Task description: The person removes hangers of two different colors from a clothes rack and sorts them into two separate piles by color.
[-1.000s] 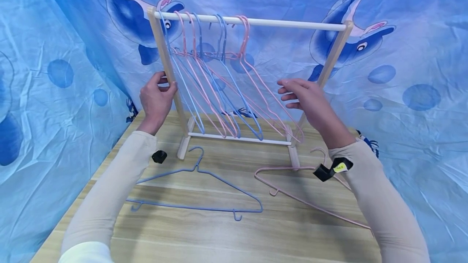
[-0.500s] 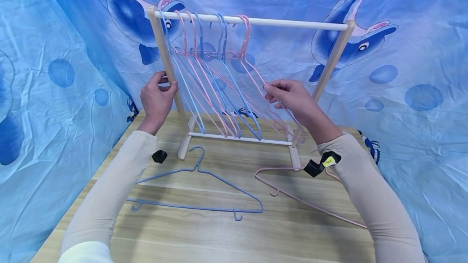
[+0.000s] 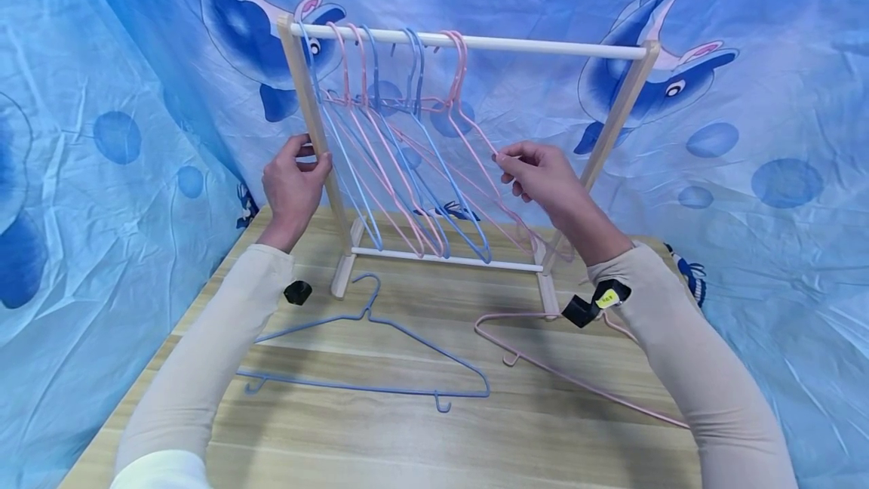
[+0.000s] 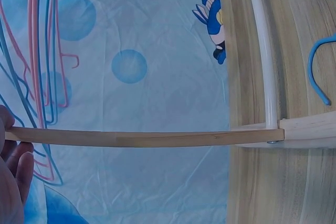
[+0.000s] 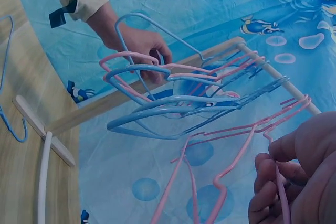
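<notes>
My left hand (image 3: pixel 293 191) grips the left wooden post (image 4: pixel 131 138) of a small clothes rack, thumb in front and fingers behind. My right hand (image 3: pixel 548 178) pinches the sloping shoulder of the rightmost pink hanger (image 5: pixel 283 198) between thumb and fingers. That hanger's hook is still over the rack's white top rod (image 3: pixel 543 45). Another pink hanger (image 3: pixel 468 148) hangs right beside it. Farther left on the rod, several blue and pink hangers hang, among them a blue hanger (image 3: pixel 444 164).
On the wooden table (image 3: pixel 407 451) lie a blue hanger (image 3: pixel 360 385), left of centre, and a pink hanger (image 3: pixel 577 381), partly hidden under my right forearm. A white lower rod (image 3: pixel 448 260) joins the rack's feet. Blue printed cloth (image 3: pixel 760 96) surrounds the table.
My right hand has moved left from beside the right post and taken hold of the rightmost pink hanger, whose lower end has shifted slightly right. My left hand stays on the post.
</notes>
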Motion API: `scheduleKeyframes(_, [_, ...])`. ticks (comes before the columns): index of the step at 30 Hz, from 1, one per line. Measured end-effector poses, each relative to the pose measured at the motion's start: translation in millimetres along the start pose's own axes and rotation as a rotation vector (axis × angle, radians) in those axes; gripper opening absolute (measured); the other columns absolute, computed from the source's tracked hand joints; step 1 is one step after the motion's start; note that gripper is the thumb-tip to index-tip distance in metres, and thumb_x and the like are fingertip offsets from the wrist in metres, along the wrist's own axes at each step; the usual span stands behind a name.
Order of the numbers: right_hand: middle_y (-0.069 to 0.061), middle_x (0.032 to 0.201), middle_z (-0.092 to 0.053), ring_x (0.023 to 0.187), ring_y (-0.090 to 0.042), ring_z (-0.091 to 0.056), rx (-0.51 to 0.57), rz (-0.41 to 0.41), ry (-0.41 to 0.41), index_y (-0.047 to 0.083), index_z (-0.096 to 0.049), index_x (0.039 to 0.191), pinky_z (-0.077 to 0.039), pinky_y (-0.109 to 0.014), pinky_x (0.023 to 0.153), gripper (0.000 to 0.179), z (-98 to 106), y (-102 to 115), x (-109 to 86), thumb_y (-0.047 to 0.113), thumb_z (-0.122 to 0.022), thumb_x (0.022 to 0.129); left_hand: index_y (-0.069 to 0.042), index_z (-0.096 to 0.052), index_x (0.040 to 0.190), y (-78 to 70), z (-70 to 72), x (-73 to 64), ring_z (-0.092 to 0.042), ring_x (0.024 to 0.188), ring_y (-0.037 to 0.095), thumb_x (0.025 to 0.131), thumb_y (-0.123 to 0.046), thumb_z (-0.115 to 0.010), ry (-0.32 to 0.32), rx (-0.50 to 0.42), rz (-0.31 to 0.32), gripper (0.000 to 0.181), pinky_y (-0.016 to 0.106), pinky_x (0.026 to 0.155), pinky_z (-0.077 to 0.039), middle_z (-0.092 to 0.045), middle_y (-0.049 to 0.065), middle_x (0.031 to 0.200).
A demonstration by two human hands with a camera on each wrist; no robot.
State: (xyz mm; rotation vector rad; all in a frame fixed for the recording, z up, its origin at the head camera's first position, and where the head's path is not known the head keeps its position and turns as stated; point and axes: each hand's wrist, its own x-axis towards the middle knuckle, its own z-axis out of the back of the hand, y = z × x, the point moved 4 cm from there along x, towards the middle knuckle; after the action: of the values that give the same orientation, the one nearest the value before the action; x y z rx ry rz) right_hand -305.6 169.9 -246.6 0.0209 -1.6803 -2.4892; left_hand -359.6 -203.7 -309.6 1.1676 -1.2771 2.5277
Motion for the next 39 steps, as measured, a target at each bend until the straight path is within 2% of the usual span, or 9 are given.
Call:
scheduleKeyframes(5, [0.000, 0.083, -0.062, 0.065, -0.013, -0.052, -0.012, 0.030, -0.050, 0.008, -0.068, 0.119, -0.040, -0.024, 0.055, 0.026, 4.1, 3.4, -1.2, 0.028, -0.059, 0.104, -0.010, -0.070, 0.125, 0.8, -0.1, -0.6, -0.077, 0.094, 0.025, 0.097, -0.025, -0.070, -0.001, -0.003, 0.002, 0.032, 0.045, 0.085, -0.061, -0.076, 0.011, 0.112])
scheduleKeyframes(18, [0.003, 0.080, -0.063, 0.065, -0.012, -0.054, -0.035, 0.076, -0.130, 0.010, -0.069, 0.116, -0.044, -0.023, 0.057, 0.027, 27.2, 5.8, -10.0, 0.032, -0.064, 0.101, -0.010, -0.070, 0.125, -0.5, -1.7, -1.0, -0.076, 0.095, 0.027, 0.097, -0.025, -0.070, 0.007, 0.001, 0.003, 0.032, 0.046, 0.085, -0.061, -0.076, 0.012, 0.112])
scheduleKeyframes(26, [0.004, 0.079, -0.065, 0.066, -0.014, -0.056, -0.080, 0.111, -0.178, 0.011, -0.071, 0.118, -0.048, -0.024, 0.059, 0.029, 45.6, 3.3, -26.4, 0.033, -0.066, 0.100, -0.009, -0.070, 0.124, -1.3, -0.5, -0.6, -0.077, 0.094, 0.027, 0.096, -0.024, -0.071, -0.002, -0.001, 0.004, 0.032, 0.046, 0.085, -0.061, -0.076, 0.013, 0.112])
scheduleKeyframes(34, [0.005, 0.081, -0.065, 0.075, -0.014, -0.061, -0.185, 0.177, -0.243, 0.008, -0.072, 0.117, -0.054, -0.021, 0.065, 0.032, 61.1, 0.4, -46.0, 0.034, -0.069, 0.098, -0.009, -0.070, 0.124, -1.2, -1.4, -0.5, -0.076, 0.095, 0.026, 0.096, -0.024, -0.070, -0.002, 0.000, 0.007, 0.032, 0.046, 0.085, -0.061, -0.076, 0.012, 0.112])
scheduleKeyframes(39, [0.009, 0.080, -0.065, 0.073, -0.016, -0.060, -0.227, 0.199, -0.282, 0.008, -0.072, 0.118, -0.052, -0.021, 0.062, 0.032, 69.6, -4.2, -58.4, 0.032, -0.071, 0.097, -0.009, -0.070, 0.124, -0.4, -0.9, -0.4, -0.076, 0.095, 0.025, 0.096, -0.024, -0.071, -0.009, 0.000, 0.011, 0.031, 0.046, 0.085, -0.061, -0.076, 0.011, 0.111])
